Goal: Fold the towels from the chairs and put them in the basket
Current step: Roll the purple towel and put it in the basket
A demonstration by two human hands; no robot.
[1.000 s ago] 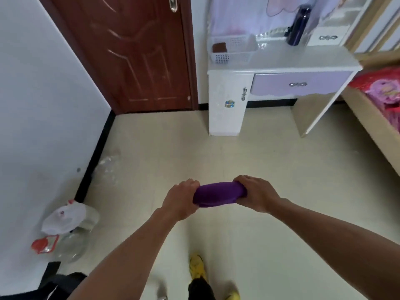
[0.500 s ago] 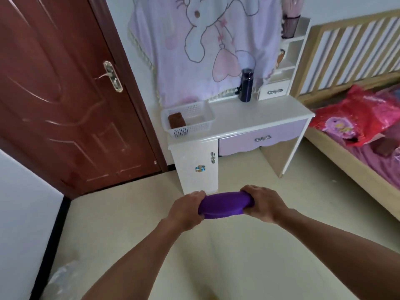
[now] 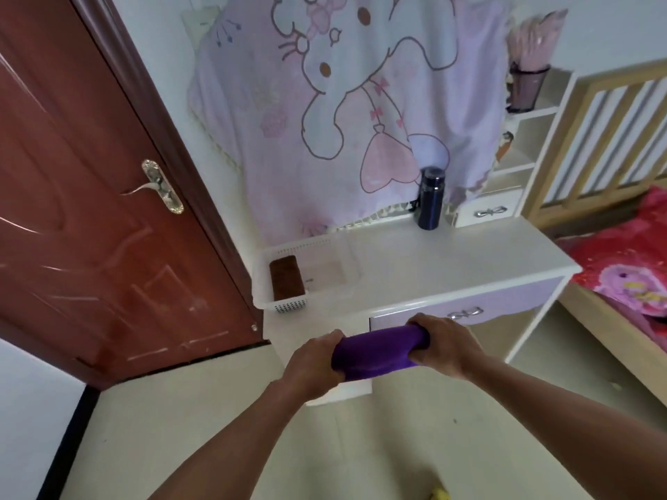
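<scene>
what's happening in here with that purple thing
A person stands facing the white desk, holding a folded purple towel by its ends, left hand on one end and right hand on the other. The white basket on the desk's left end holds a folded brown towel. The purple one is not in it yet.

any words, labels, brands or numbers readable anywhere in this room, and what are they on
No text can be read anywhere.
The hanging cloth shows only a cartoon drawing, no words.
The dark bottle shows no legible label.
The red bedding has yellow marks in its print, too blurred to read.
</scene>
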